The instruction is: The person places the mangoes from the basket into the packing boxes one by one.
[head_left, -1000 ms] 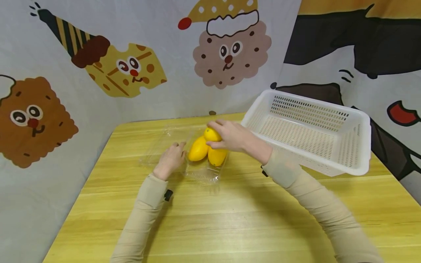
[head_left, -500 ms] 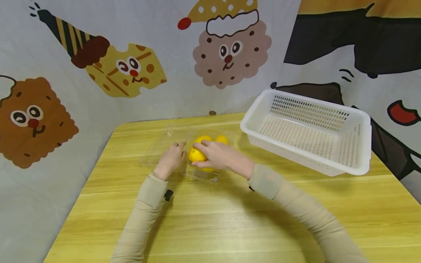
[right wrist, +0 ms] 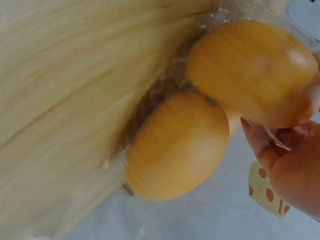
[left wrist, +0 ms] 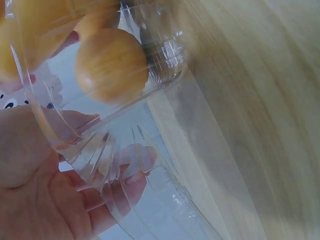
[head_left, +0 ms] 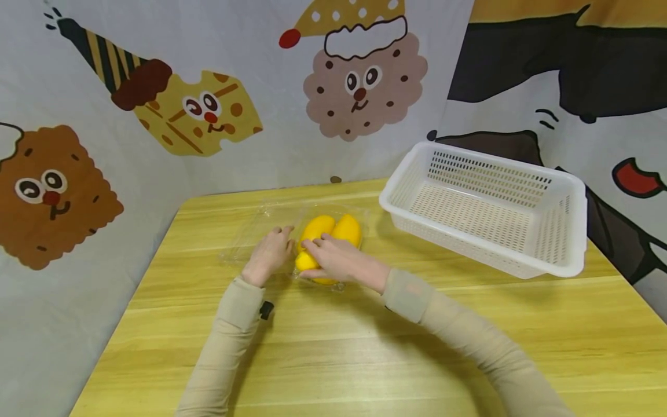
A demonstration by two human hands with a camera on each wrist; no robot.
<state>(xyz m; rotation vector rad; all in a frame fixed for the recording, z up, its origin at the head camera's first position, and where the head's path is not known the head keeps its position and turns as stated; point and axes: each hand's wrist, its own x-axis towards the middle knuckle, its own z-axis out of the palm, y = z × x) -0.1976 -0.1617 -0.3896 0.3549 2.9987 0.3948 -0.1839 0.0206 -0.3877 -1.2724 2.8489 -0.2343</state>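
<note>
A clear plastic clamshell box (head_left: 260, 223) lies opened out on the table, its lid half to the left. My left hand (head_left: 271, 253) grips it at the hinge, thumb on one side and fingers behind the plastic in the left wrist view. Two yellow mangoes (head_left: 348, 229) lie side by side towards the back of the right half. In front of them my right hand (head_left: 339, 259) holds another yellow mango (right wrist: 252, 70), fingers curled over it and partly covering it. The right wrist view shows a second mango (right wrist: 177, 145) close beside the held one.
A white perforated plastic basket (head_left: 482, 217) stands at the back right of the wooden table (head_left: 333, 347). Behind the table hangs a pale cloth (head_left: 281, 156) printed with cartoon food figures.
My right hand has moved the mango left and towards me, down to the front of the box's right half. The left hand has stayed at the hinge.
</note>
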